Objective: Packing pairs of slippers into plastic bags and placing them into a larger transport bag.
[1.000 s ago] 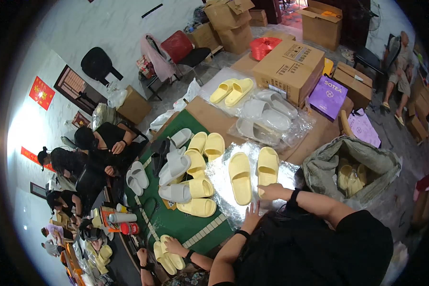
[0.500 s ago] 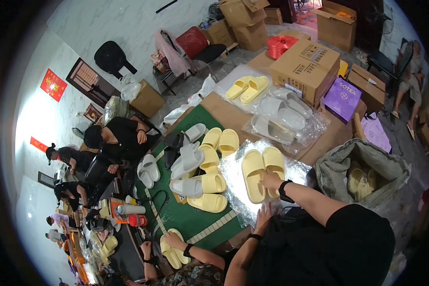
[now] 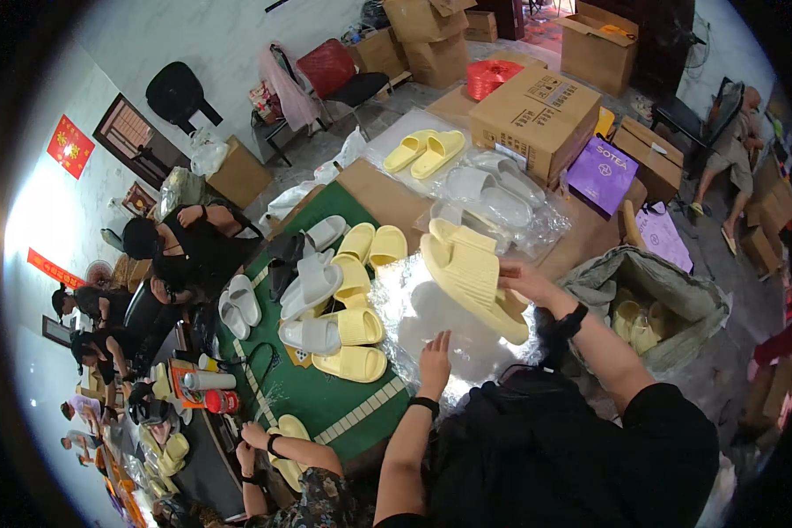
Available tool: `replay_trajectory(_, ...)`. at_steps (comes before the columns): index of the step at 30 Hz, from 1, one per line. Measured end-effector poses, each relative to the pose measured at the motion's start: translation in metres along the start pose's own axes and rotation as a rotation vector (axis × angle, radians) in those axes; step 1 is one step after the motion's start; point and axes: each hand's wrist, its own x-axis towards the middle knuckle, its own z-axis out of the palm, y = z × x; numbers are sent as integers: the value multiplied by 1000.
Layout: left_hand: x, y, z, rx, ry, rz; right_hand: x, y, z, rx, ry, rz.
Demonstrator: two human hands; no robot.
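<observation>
Up come the pale-yellow ribbed slippers [image 3: 466, 275], slanting far-left to near-right, right hand [image 3: 526, 282] gripping their right side, left hand [image 3: 434, 365] empty.

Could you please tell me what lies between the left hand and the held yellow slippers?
In the head view, bare silvery sheet shows between the left hand and the slippers.

Slipper pair [image 3: 471, 273] above sheet [image 3: 403, 321]; mat [image 3: 339, 198] with slippers [image 3: 352, 286] left; sack [image 3: 700, 308] right; carton [image 3: 537, 110] behind.
</observation>
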Motion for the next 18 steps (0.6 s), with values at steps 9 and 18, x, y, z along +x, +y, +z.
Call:
replay_trajectory(9,23,-20,22,-146,-299,-165,-80,42,-28,190,-667,551)
replay_trajectory(18,60,21,-15,-99,-260,-250,-107,53,-2,-381,-301,445)
